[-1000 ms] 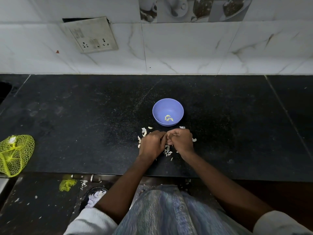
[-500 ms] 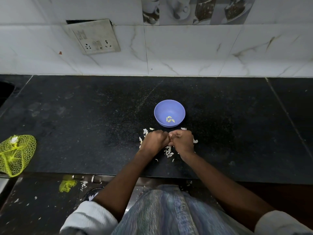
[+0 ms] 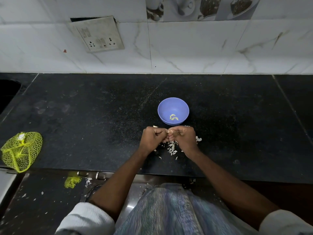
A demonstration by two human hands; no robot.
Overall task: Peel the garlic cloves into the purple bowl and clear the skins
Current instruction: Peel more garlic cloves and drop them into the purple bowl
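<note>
A black counter [image 3: 84,107] is spread out beneath and around both hands. A yellow mesh bag [image 3: 21,150] is laid far off to the left of the left hand, at the counter's edge. The purple bowl [image 3: 173,110] is set just beyond the hands, with a few peeled cloves [image 3: 173,117] lying in it. The left hand [image 3: 152,139] and the right hand [image 3: 185,138] are held knuckle to knuckle, fingers curled, and a small garlic clove [image 3: 169,131] is pinched between their fingertips. Pale skins [image 3: 171,147] are scattered on the counter under and between the hands.
</note>
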